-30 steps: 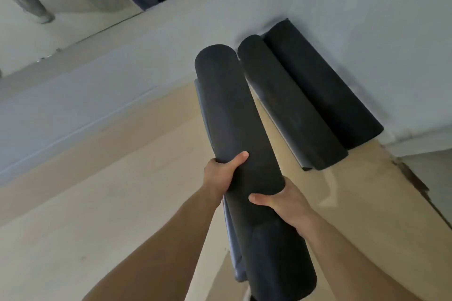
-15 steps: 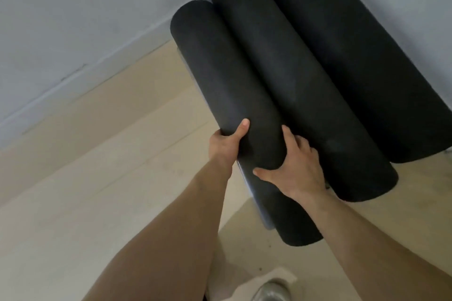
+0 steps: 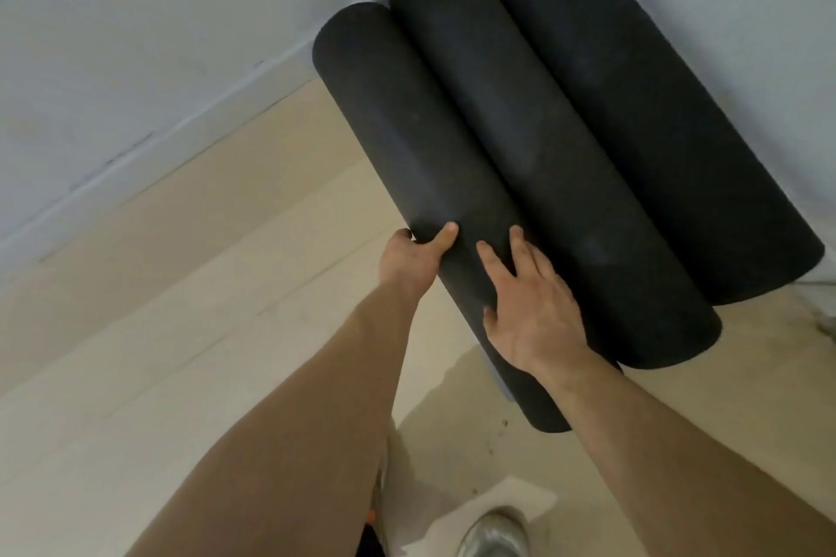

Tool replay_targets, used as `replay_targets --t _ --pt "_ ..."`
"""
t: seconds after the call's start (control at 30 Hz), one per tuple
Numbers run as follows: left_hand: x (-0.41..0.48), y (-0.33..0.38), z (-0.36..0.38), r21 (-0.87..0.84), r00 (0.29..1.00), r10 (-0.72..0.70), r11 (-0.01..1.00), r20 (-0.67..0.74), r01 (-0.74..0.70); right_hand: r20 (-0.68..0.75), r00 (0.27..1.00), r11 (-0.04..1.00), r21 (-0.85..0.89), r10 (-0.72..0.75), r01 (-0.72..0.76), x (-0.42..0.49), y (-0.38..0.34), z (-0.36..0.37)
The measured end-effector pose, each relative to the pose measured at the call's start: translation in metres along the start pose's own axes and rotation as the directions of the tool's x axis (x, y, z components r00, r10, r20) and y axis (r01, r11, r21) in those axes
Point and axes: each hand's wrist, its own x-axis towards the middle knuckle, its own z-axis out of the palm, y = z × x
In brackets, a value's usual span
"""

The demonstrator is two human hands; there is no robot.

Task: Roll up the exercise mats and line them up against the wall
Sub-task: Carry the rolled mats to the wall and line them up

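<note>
Three black rolled mats lie side by side on the pale floor in the corner. The nearest mat (image 3: 407, 140) lies against the middle mat (image 3: 534, 149), and the far mat (image 3: 642, 113) rests along the white wall (image 3: 135, 36). My left hand (image 3: 414, 258) grips the nearest mat from its left side, thumb on top. My right hand (image 3: 527, 308) rests flat on top of the same mat with straight fingers. The mat's near end is partly hidden under my right wrist.
The pale wooden floor (image 3: 203, 285) stretches to the left, bounded by the wall's baseboard (image 3: 149, 145). My grey shoe (image 3: 493, 534) stands at the bottom edge, close to the nearest mat's end. A second wall (image 3: 746, 14) runs behind the far mat.
The mat I carried has come down beside the other two and now lies against the middle one. My right hand has let go its grip and lies flat on top.
</note>
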Motion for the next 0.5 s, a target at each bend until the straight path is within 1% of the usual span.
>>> replay_targets --t 0.07,0.13,0.2,0.27,0.33,0.5 --pt "-0.02 0.006 -0.02 0.114 0.999 0.036 0.993 0.003 -0.037 0.038 0.998 0.998 0.038 0.04 -0.042 -0.013 -0.006 -0.02" --pt "-0.046 0.005 -0.047 0.227 0.998 0.06 0.972 0.036 -0.067 0.026 0.998 0.997 0.057 0.048 -0.05 -0.031 -0.016 -0.043" --pt "-0.074 -0.003 -0.078 0.335 0.996 0.069 0.939 0.05 -0.082 0.009 1.0 0.999 0.04 0.0 0.0 -0.051 -0.031 -0.064" --pt "-0.105 -0.013 -0.113 0.429 0.997 0.067 0.9 0.029 -0.073 0.005 0.999 0.999 0.019 -0.051 0.05 -0.072 -0.05 -0.084" --pt "-0.141 -0.026 -0.149 0.458 0.998 0.067 0.888 -0.023 -0.049 0.012 0.995 0.995 -0.006 -0.103 0.103 -0.096 -0.074 -0.101" --pt "-0.237 -0.073 -0.226 0.405 0.987 0.015 0.913 -0.16 0.052 0.059 0.965 0.962 -0.078 -0.257 0.261 -0.163 -0.148 -0.119"
